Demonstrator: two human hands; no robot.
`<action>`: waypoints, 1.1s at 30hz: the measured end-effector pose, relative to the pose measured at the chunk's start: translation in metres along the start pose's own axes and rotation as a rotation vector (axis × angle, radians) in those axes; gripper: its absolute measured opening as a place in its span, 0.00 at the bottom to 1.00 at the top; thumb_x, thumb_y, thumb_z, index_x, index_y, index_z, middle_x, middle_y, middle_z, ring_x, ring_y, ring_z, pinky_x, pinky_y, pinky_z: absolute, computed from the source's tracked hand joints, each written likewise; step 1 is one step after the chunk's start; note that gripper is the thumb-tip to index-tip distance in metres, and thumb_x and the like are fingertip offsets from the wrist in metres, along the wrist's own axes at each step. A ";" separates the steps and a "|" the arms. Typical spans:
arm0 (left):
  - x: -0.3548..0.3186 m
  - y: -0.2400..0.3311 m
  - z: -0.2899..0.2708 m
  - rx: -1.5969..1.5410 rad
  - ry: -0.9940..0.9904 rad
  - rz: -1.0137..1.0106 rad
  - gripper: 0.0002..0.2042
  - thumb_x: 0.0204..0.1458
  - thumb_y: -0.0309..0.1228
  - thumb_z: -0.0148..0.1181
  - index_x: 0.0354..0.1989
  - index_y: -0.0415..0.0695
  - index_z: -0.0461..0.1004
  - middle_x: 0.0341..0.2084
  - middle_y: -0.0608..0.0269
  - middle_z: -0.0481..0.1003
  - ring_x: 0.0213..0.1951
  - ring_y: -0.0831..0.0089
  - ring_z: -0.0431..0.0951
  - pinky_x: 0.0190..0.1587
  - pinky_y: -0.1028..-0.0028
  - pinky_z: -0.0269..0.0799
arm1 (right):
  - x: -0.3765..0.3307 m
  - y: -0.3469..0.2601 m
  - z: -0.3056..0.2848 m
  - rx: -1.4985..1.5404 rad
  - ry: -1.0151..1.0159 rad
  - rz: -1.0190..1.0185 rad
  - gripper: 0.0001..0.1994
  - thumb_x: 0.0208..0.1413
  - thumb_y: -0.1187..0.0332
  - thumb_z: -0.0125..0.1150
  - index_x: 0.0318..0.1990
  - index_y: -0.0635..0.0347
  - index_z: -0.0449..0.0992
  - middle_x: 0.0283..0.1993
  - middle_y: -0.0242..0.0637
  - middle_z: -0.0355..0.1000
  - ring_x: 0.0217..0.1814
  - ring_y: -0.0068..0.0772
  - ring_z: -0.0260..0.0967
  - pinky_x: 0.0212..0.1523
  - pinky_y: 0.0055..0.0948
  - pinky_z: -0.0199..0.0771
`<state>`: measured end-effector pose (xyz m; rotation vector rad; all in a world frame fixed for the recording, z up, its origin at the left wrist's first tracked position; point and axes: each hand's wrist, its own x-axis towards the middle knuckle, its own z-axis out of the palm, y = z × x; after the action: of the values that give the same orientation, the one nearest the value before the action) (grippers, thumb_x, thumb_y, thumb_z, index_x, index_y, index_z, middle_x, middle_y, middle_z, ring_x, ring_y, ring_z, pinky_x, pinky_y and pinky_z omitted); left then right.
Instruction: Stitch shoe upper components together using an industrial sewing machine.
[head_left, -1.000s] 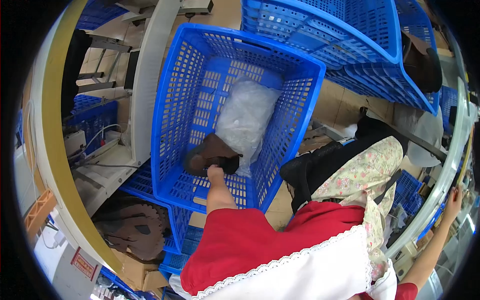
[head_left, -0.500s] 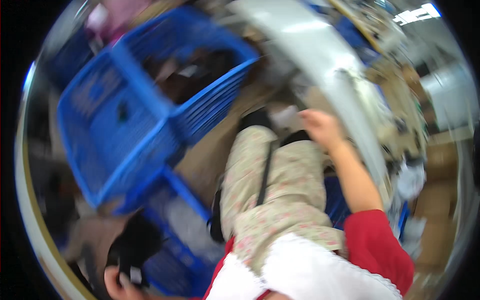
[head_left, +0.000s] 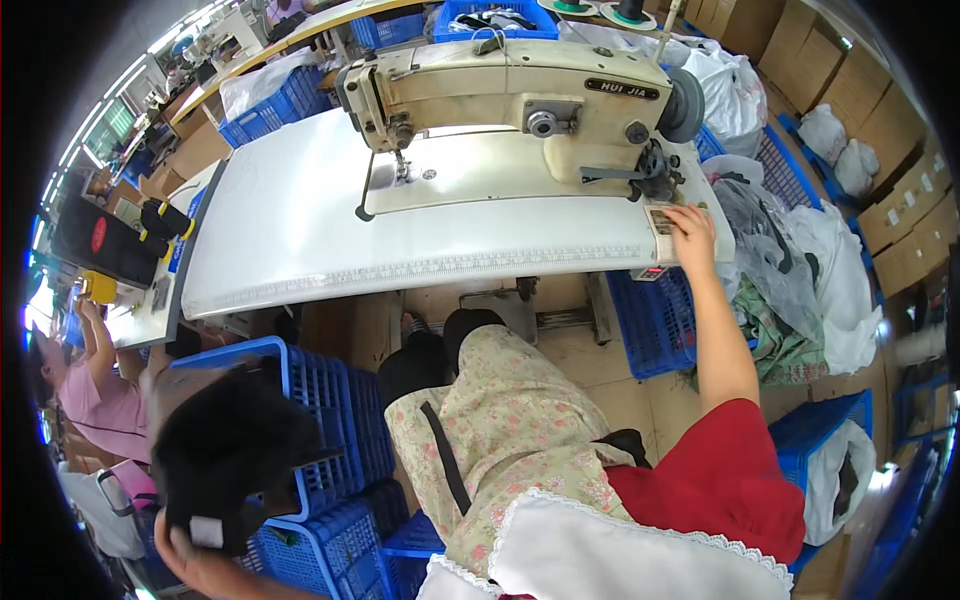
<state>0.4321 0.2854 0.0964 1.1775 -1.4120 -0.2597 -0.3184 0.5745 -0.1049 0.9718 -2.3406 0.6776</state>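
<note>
At the lower left, my left hand (head_left: 190, 555) is closed on a black cap-like cloth piece (head_left: 225, 440) with a small white label. It hangs over the blue baskets (head_left: 335, 540), and its far part is blurred. My right hand (head_left: 692, 238) rests at the right front edge of the white sewing table (head_left: 300, 225), fingers touching a small control box (head_left: 660, 235). Its fingers are stretched over the box, holding nothing. Behind that hand stands a cream industrial sewing machine (head_left: 480, 100) with a dark handwheel (head_left: 684, 105).
Plastic bags (head_left: 770, 250) and blue crates (head_left: 650, 320) crowd the table's right side. Cardboard boxes (head_left: 900, 215) are stacked at the far right. Another person in pink (head_left: 105, 400) works at the left. Thread cones (head_left: 628, 12) stand behind the machine.
The view has swung from the baskets and floor up to the sewing table. My right hand now touches the control box; before, it was over my knees. My left hand still holds the black piece.
</note>
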 end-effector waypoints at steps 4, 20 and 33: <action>-0.017 0.036 0.087 0.071 -0.468 0.375 0.08 0.57 0.28 0.56 0.39 0.35 0.76 0.36 0.55 0.76 0.41 0.63 0.76 0.49 0.67 0.69 | 0.009 0.025 0.010 0.108 -0.048 -0.075 0.18 0.47 0.72 0.58 0.47 0.48 0.82 0.58 0.37 0.75 0.68 0.50 0.62 0.70 0.50 0.52; -0.129 0.129 0.188 -0.073 -1.274 1.412 0.15 0.40 0.28 0.60 0.40 0.40 0.76 0.34 0.64 0.73 0.39 0.71 0.78 0.43 0.75 0.76 | -0.009 -0.294 -0.006 1.526 -1.415 0.371 0.18 0.53 0.74 0.64 0.52 0.70 0.75 0.47 0.36 0.78 0.49 0.24 0.73 0.55 0.26 0.70; -0.144 0.095 0.147 -0.240 -1.039 1.074 0.15 0.40 0.27 0.62 0.41 0.40 0.79 0.41 0.58 0.76 0.43 0.65 0.79 0.47 0.68 0.79 | -0.004 -0.313 -0.036 1.748 -1.335 0.581 0.25 0.49 0.80 0.60 0.59 0.68 0.71 0.52 0.38 0.76 0.52 0.29 0.74 0.57 0.29 0.71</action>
<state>0.2291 0.3681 0.0406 -0.1227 -2.6034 -0.2582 -0.0732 0.4053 -0.0032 1.5967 -2.4821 3.5042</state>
